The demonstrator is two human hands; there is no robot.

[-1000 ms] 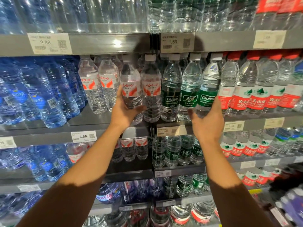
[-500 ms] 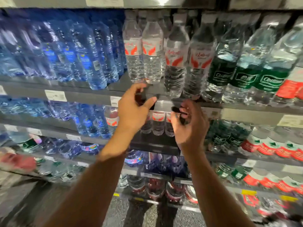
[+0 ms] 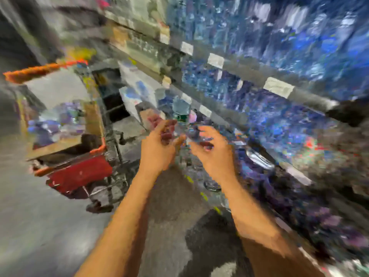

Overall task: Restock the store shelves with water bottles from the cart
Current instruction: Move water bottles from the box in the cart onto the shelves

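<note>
Blurred shelves (image 3: 249, 68), price tags (image 3: 278, 87) unreadable; cart (image 3: 79, 172) left; left hand (image 3: 159, 148), right hand (image 3: 213, 152) half-curled, grasp unclear.

Heavy blur, so read this loosely. Your left hand (image 3: 159, 148) and right hand (image 3: 213, 154) hang over bare floor (image 3: 50, 226), nothing around them. Cart (image 3: 79, 172) stands to your left, with a gap of floor between it and the shelves (image 3: 249, 76) on your right. Shelf rows look packed with bottles (image 3: 279, 126); no open slot discernible.
</note>
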